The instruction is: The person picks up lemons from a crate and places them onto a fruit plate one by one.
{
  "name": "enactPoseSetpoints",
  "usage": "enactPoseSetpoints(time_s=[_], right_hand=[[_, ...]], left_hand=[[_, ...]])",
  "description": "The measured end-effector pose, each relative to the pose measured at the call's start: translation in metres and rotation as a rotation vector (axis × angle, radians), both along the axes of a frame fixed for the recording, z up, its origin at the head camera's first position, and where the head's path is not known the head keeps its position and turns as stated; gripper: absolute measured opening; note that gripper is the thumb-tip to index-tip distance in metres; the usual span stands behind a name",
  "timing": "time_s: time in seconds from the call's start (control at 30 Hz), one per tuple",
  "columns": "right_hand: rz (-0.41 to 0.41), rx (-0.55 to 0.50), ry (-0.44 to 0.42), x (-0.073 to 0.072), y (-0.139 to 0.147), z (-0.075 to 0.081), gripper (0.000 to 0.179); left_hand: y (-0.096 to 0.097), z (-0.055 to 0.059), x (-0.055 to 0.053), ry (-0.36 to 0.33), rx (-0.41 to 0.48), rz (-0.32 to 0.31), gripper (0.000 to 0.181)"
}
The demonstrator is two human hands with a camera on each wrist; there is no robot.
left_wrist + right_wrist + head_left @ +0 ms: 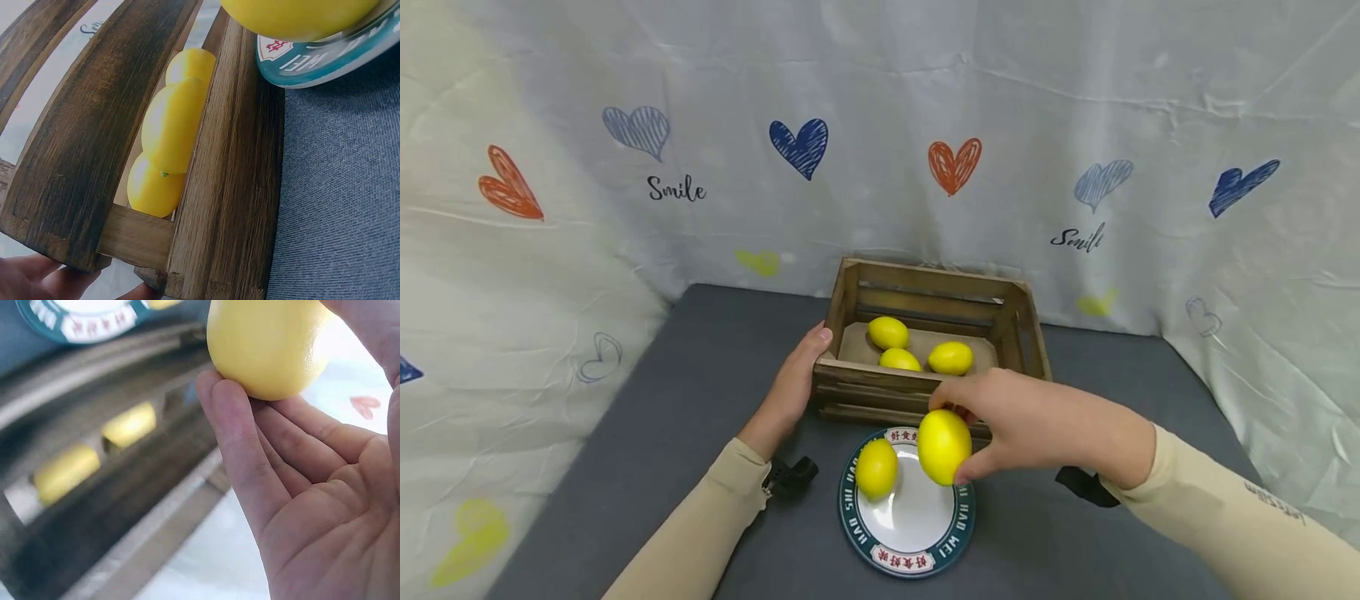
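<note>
Between thumb and fingers my right hand [1011, 417] pinches a yellow lemon [944, 447], held above the right part of a plate. That round plate [907, 529] has a white middle and a dark green lettered rim; a second lemon [876, 470] lies on its left side. Behind it stands a slatted wooden crate [880, 385] with three lemons inside, one of them the right-hand lemon [951, 358]. My left hand [793, 387] grips the crate's left end, its thumb near the top edge. In the left wrist view, its fingers [37, 275] show at the crate's corner.
The crate and plate sit on a dark grey tabletop [647, 450]. A pale curtain [880, 83] printed with hearts and the word "Smile" hangs behind and at both sides. Dark straps with small devices circle both wrists.
</note>
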State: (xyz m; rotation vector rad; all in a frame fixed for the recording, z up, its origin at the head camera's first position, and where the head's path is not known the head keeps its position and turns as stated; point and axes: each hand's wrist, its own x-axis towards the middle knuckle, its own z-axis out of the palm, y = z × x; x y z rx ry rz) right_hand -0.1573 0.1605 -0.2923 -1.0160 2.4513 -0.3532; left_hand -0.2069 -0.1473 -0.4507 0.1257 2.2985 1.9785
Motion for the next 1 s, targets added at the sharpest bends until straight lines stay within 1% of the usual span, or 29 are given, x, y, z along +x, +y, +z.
enactPoseSetpoints(time_s=[0.13,0.33,0.47,0.63,0.8,1.0], right_hand=[[0.009,-0.017,-0.023,0.002,-0.001,-0.025,0.067],[0.020,-0.038,-0.022,-0.004,-0.003,-0.067,0.067],[-0.006,-0.025,-0.019,-0.005,-0.006,-0.087,0.067],[-0.018,0.002,-0.008,-0.007,-0.013,-0.098,0.063],[-0.017,0.043,0.006,-0.009,-0.019,-0.106,0.064],[-0.015,0.066,0.004,-0.011,-0.023,-0.110,0.068]], left_hand=[[-0.003,0.002,0.000,-0.010,-0.013,-0.002,0.078],[-0.003,0.001,0.001,-0.011,-0.024,0.004,0.077],[0.000,0.000,0.001,-0.014,-0.035,0.010,0.078],[0.001,0.002,0.002,-0.005,-0.043,0.022,0.078],[0.001,0.002,0.002,-0.005,-0.047,0.011,0.077],[0.000,0.003,0.003,-0.007,-0.026,0.001,0.077]])
